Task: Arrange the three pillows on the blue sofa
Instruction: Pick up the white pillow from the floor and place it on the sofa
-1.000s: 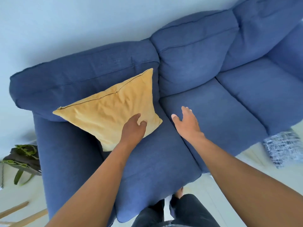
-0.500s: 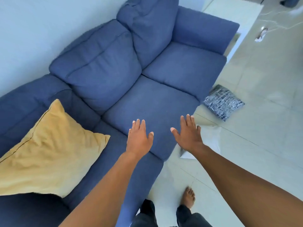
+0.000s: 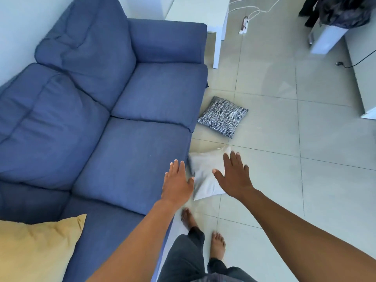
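The blue sofa [image 3: 130,151] fills the left half of the view. A yellow pillow [image 3: 36,249] leans on its seat at the bottom left corner. On the tiled floor by the sofa's front edge lies a pale grey pillow [image 3: 205,171], partly hidden behind my hands. A dark pillow with a white pattern [image 3: 222,116] lies flat on the floor farther off. My left hand [image 3: 177,185] hovers over the sofa's front edge, fingers spread, holding nothing. My right hand [image 3: 235,177] is open above the grey pillow, apart from it.
A white table [image 3: 218,35] stands past the sofa's far armrest. A power strip with white cables [image 3: 245,23] lies on the floor beyond it. White furniture [image 3: 327,39] with a dark cloth on it stands at the top right. My bare feet [image 3: 203,233] are on the tiles.
My left hand let go of the yellow pillow, which stays on the sofa. The view swung right toward the floor, and both open hands moved over the grey pillow.
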### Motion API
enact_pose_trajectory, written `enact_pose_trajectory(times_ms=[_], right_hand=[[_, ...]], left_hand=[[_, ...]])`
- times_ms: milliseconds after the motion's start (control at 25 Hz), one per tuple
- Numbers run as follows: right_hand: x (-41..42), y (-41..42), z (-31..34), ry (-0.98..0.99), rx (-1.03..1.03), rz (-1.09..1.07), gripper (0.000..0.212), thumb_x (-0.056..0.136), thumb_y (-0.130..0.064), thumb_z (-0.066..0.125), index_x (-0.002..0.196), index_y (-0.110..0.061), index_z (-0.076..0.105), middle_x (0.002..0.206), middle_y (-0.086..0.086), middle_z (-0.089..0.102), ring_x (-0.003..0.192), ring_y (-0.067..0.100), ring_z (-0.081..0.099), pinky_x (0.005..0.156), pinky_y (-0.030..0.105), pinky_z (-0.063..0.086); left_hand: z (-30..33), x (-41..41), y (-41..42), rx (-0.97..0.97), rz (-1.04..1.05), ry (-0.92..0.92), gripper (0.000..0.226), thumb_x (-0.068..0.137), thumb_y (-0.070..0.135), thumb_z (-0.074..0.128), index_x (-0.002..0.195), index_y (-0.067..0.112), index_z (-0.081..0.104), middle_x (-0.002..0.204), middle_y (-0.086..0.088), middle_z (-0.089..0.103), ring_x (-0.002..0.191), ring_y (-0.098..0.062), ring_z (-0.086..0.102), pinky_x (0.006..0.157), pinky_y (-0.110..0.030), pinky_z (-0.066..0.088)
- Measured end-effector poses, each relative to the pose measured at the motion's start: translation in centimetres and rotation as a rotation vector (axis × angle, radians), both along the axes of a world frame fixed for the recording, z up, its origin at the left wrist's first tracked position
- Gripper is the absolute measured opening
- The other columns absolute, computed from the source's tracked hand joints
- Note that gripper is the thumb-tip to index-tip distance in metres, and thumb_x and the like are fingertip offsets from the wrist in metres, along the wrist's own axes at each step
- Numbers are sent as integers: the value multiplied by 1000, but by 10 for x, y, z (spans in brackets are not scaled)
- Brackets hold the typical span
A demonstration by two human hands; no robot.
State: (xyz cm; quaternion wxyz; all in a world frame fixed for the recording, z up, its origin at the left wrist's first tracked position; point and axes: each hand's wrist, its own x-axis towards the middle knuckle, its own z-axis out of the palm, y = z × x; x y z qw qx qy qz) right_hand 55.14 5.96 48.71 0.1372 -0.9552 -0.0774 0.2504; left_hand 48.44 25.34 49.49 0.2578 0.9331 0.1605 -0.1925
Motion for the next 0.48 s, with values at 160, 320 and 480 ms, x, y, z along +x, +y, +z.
enact_pose_trajectory(times_ms=[160, 320, 480], right_hand=[[31, -17, -19, 57, -9, -79, 77, 109, -54, 37, 168, -9, 14, 179, 16, 0, 166, 32, -7, 128, 59, 15], [79, -23, -51, 81, -31, -131, 78, 109, -54, 39, 168, -9, 14, 179, 16, 2, 166, 32, -5, 128, 58, 16], [119, -25, -103, 131, -24, -163, 78, 109, -53, 40, 168, -9, 14, 179, 17, 2, 166, 32, -4, 128, 57, 15]], left_hand=[[-25, 51, -8, -8, -79, 68, 75, 109, 35, 47, 168, 5, 12, 178, -15, 5, 165, -30, 4, 132, -45, 14], [-60, 107, -10, -20, -112, 124, 77, 108, 36, 49, 168, 7, 12, 178, -15, 6, 165, -31, 4, 132, -45, 13], [-114, 144, -12, -42, -73, 216, 76, 107, 35, 51, 168, 7, 14, 178, -16, 9, 164, -32, 11, 130, -45, 17]])
